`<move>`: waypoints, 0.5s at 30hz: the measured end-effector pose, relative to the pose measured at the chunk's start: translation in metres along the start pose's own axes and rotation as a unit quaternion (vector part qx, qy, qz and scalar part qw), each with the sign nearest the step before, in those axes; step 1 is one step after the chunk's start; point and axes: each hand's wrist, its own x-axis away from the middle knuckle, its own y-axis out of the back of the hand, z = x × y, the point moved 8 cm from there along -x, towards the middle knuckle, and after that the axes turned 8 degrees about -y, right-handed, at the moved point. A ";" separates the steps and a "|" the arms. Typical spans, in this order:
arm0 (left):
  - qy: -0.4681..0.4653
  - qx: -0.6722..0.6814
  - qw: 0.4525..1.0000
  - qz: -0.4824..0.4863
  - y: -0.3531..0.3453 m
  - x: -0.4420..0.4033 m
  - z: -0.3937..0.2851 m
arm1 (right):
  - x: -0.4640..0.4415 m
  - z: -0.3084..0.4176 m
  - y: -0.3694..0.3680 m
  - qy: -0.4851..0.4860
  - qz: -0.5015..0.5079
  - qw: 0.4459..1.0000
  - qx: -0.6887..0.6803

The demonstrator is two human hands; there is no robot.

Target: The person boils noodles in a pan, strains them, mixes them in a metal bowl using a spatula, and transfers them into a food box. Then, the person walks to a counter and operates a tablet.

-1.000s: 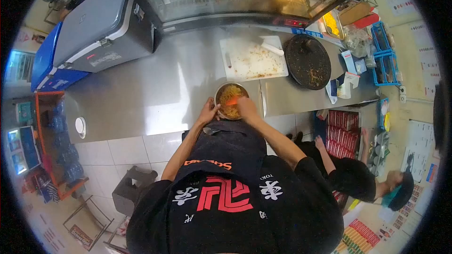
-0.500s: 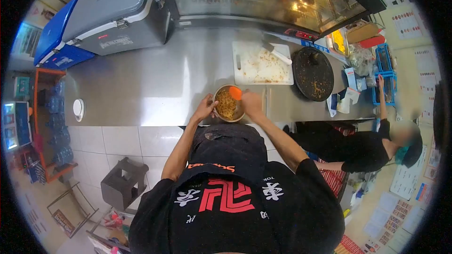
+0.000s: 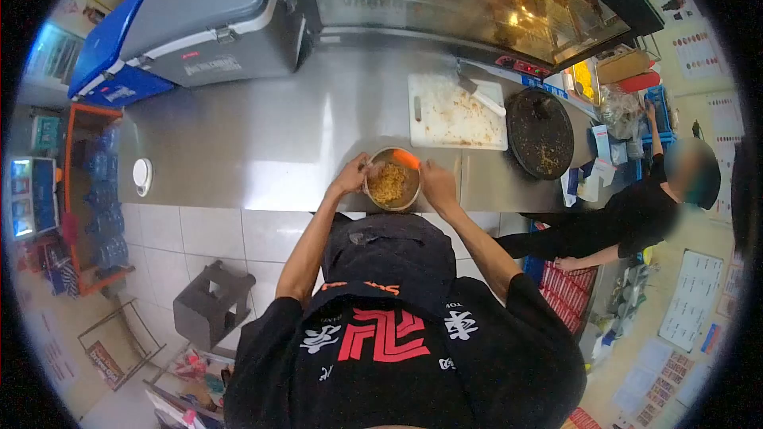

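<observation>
A round metal bowl [image 3: 393,205] stands at the front edge of the steel counter, with yellowish noodle-like food [image 3: 387,184] in it. My left hand [image 3: 350,175] grips the bowl's left rim. On the other side, my right hand [image 3: 437,184] is closed on an orange utensil [image 3: 405,160], whose broad end lies over the bowl's upper right part. Behind the bowl lies a white cutting board [image 3: 457,123] with crumbs and a white-handled knife [image 3: 486,101]. A round black board [image 3: 540,133] sits to its right.
Grey [image 3: 214,24] and blue [image 3: 119,83] coolers stand at the back left of the counter [image 3: 278,127]. A glass display case [image 3: 477,0] is behind the boards. A white round lid [image 3: 142,177] lies far left. Another person [image 3: 644,214] stands right, one arm reaching to blue baskets.
The orange utensil has shifted inside the bowl, and my right hand has moved to the bowl's right side. The view has shifted. The other person has come nearer the blue baskets, an arm stretched out.
</observation>
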 end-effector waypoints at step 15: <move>-0.086 -0.011 0.993 -0.077 -0.034 0.037 -0.050 | -0.001 -0.061 0.002 -0.228 0.065 0.971 0.024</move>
